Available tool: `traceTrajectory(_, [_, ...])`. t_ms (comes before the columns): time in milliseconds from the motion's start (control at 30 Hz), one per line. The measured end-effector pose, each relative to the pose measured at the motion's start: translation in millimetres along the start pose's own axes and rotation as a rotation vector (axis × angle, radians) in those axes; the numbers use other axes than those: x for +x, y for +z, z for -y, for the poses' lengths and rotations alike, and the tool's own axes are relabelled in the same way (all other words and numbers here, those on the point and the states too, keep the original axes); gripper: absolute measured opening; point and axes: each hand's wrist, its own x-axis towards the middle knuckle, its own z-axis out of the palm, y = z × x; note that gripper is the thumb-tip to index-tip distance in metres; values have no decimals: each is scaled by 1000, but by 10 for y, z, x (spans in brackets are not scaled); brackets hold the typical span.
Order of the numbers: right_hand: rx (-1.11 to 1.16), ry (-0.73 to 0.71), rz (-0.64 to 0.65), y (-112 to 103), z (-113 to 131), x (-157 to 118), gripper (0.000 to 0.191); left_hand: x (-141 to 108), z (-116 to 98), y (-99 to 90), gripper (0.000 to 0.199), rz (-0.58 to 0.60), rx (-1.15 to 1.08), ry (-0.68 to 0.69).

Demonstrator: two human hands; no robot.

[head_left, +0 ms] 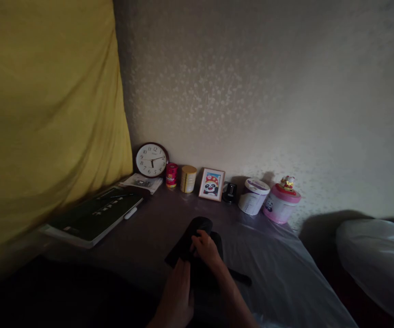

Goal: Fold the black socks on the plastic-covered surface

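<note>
A black, soft-looking item (199, 224) lies on the table at its near middle, too dark to make out clearly. A dark strap-like end (240, 277) sticks out from it to the right. My right hand (205, 248) rests on top of the black item, its fingers bent and pressed to it. At the item's near left side is my left hand (179, 287), fingers held together and touching it; their tips are lost in the dark.
Along the wall stand a clock (152, 159), a red tin (171, 175), a yellow can (188, 179), a framed panda picture (212, 184), a black object (230, 193) and two tubs (253, 197). A dark green book (94, 214) and a white marker (130, 213) lie left.
</note>
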Motion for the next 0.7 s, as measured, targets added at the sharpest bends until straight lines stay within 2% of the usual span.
traceTrajectory(100, [41,-17,101,-23,61,-39,29,-64,92,-5,57,-72,10,31])
traceTrajectory(167, [43,-54,129,-36,79,-58,25,-54,72,-69,53,-116,34,84])
traceTrajectory(333, [45,-174,156,-78,103,-113,25,100,-90,-153,60,-67,146,247])
traceTrajectory(433, [-20,-255,104,-90,103,-225,24,170,-60,-36,59,-65,216,229])
traceTrajectory(567, [-97,-483,0,-83,37,-399,25,196,125,202,57,-82,252,229])
traceTrajectory(700, [-139,-622,-15,-83,-88,-326,26,186,234,340,62,-119,232,224])
